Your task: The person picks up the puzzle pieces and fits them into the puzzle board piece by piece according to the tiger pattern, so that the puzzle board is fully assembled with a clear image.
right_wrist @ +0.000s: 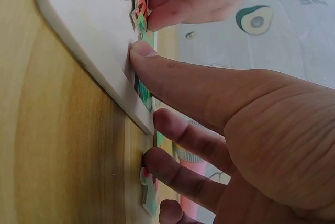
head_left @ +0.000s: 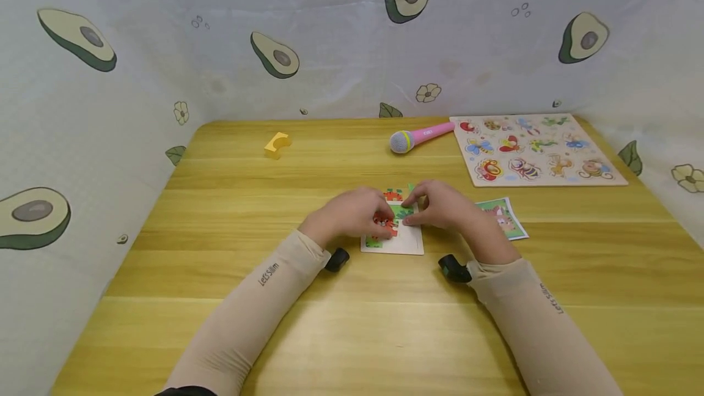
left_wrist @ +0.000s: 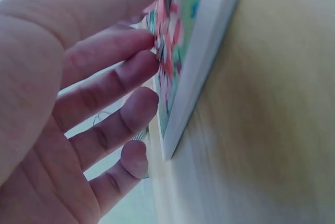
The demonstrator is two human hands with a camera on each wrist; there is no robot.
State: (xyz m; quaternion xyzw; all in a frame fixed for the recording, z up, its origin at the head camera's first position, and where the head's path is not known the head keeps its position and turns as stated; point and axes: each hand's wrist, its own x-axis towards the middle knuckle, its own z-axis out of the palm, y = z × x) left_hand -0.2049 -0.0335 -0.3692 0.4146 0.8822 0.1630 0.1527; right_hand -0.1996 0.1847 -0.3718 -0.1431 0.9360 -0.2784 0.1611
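Note:
On the table lies a small white puzzle board [head_left: 408, 242], partly filled with jigsaw pieces. My left hand [head_left: 352, 212] reaches over its left side, thumb and index finger pinching a red-orange tiger-face puzzle piece [head_left: 384, 223]. The other fingers of that hand spread loosely in the left wrist view. Opposite it, my right hand [head_left: 444, 205] holds a green puzzle piece [head_left: 403, 212] between thumb and index finger, low over the board. The right thumb touches the board's bare surface [right_wrist: 89, 20]. Just past the far edge lies a loose red-orange piece [head_left: 393, 195], partly covered by the hands.
A picture card [head_left: 506, 219] lies right of the board, partly under my right forearm. Behind it are an insect puzzle board [head_left: 530, 151] and a pink toy microphone [head_left: 426, 134]. A yellow arch block [head_left: 277, 145] sits at the back left. Avocado-print cloth hangs behind the table.

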